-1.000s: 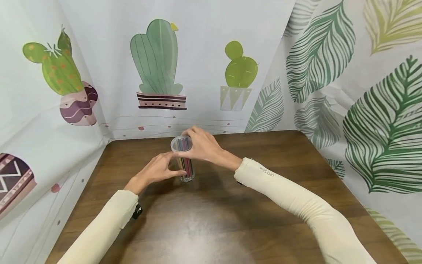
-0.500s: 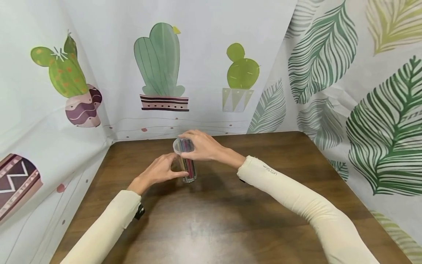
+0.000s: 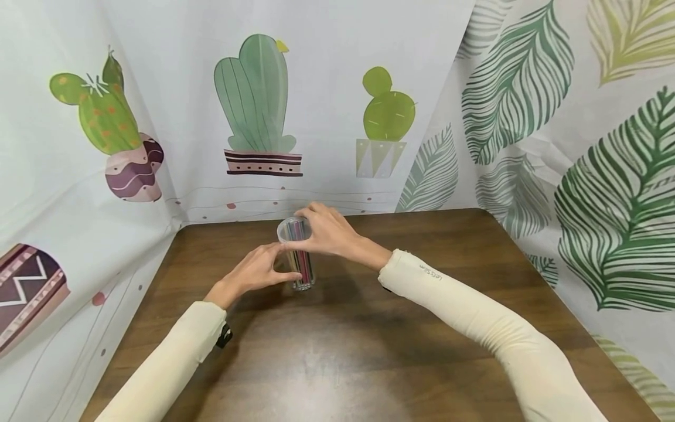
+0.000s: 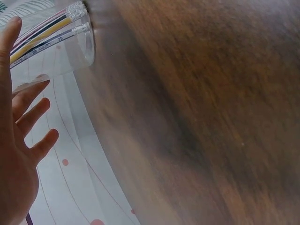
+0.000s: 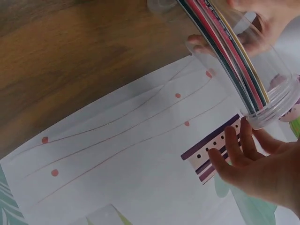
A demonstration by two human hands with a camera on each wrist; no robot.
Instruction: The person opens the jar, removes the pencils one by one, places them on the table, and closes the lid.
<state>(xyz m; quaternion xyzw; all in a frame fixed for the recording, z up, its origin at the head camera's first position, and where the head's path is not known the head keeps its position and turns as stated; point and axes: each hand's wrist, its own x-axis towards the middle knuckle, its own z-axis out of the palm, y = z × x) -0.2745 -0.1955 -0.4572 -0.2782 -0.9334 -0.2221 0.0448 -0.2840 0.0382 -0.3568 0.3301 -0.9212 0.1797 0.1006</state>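
On the head view I have both hands at a clear plastic cylinder [image 3: 313, 272], just left of centre, roughly upright on the dark brown wooden table [image 3: 337, 351]. Slim multicoloured pencils [image 3: 303, 264] stand inside. The left hand [image 3: 255, 269] holds the wall between thumb and fingers; the right hand [image 3: 329, 233] pinches the round translucent plastic lid [image 3: 282, 231] at the top. I judge the filling done and the lid the part in hand; whether it is fully seated, or coming on or off, I can't tell. Letting go is not yet done.

On the left wrist view, pencil ends gather near the cylinder's base, upper left; the lower fingers spread free of it.

On the right wrist view, the pencils bunch along one side, upper right, leaving room beside them.
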